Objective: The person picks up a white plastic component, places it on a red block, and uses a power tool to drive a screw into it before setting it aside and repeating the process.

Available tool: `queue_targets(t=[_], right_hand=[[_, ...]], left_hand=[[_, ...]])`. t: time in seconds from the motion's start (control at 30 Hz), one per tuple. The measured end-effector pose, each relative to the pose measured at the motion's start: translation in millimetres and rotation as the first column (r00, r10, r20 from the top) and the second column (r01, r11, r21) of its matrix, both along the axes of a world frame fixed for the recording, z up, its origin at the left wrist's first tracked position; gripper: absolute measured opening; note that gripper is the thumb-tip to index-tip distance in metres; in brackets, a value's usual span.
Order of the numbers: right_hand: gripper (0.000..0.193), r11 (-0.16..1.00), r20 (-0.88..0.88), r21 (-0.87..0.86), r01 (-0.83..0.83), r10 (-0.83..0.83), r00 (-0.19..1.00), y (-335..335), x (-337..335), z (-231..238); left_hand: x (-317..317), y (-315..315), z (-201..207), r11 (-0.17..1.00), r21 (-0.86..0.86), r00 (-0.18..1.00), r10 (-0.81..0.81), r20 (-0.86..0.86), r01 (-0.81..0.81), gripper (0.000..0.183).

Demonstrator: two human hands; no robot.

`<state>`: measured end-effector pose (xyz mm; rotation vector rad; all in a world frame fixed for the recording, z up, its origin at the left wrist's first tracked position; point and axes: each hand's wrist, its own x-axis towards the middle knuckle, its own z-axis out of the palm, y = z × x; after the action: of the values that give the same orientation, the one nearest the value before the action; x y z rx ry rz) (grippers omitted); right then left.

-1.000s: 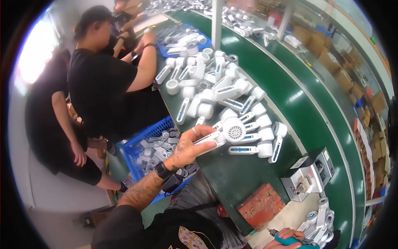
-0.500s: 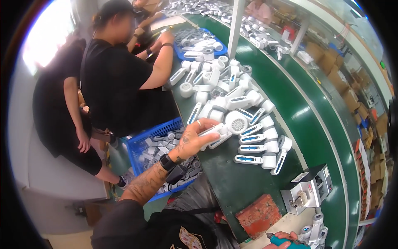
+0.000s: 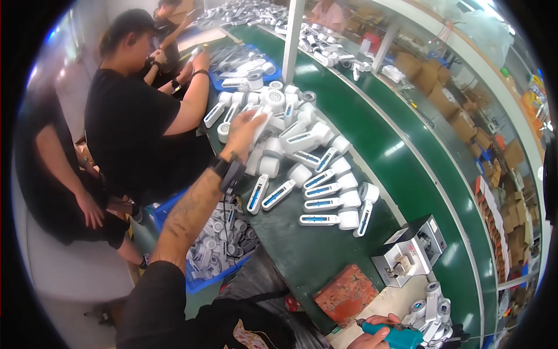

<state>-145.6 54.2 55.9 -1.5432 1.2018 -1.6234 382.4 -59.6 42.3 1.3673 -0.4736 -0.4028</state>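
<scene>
My left hand (image 3: pixel 241 138) is stretched far along the bench, its fingers closed around the handle of a white handheld device with a round grilled head (image 3: pixel 272 99). That device is over a heap of similar white devices (image 3: pixel 299 136), many with a blue strip along the open handle. Several of them lie in a row (image 3: pixel 321 204) nearer to me. At the lower right, my right hand (image 3: pixel 375 336) grips a teal electric screwdriver (image 3: pixel 396 337), its tip pointing left near a reddish worn block (image 3: pixel 347 294).
A grey metal fixture (image 3: pixel 410 253) stands at the bench edge beside the green conveyor (image 3: pixel 407 157). More white devices (image 3: pixel 433 311) are piled near the screwdriver. A blue crate (image 3: pixel 195 285) of white parts is below, left of the bench. A co-worker in black (image 3: pixel 131 116) works at the left.
My left hand has moved away from me along the bench with the white device, over the far part of the heap. The view has shifted; my right hand still holds the screwdriver.
</scene>
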Motion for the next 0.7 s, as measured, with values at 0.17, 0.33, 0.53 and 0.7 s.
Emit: queue_targets(t=[0.17, 0.33, 0.53, 0.7], right_hand=[[0.049, 1.000, 0.059, 0.006, 0.019, -0.019, 0.998, 6.7, 2.8, -0.9], [0.060, 0.993, 0.083, 0.048, 0.112, -0.116, 0.990, 16.2, -17.4, -12.4], [0.042, 0.982, 0.226, 0.168, -0.082, 0.043, 0.973, 15.8, -22.7, -11.3], [0.046, 0.974, 0.236, 0.221, -0.046, -0.008, 0.972, 35.9, -42.9, 3.5]], left_hand=[[11.4, -34.0, -2.6, 0.974, 0.225, 0.981, -0.063, 0.182, 0.020, 0.062], [19.2, -55.3, -61.4, 0.981, 0.026, 0.330, 0.040, 0.943, -0.193, 0.052], [-187.0, -11.9, 60.1, 0.981, 0.038, 0.405, -0.112, 0.907, 0.188, 0.029], [-370.8, -1.4, 63.8, 0.365, 0.250, 0.099, -0.717, 0.690, 0.897, 0.026]])
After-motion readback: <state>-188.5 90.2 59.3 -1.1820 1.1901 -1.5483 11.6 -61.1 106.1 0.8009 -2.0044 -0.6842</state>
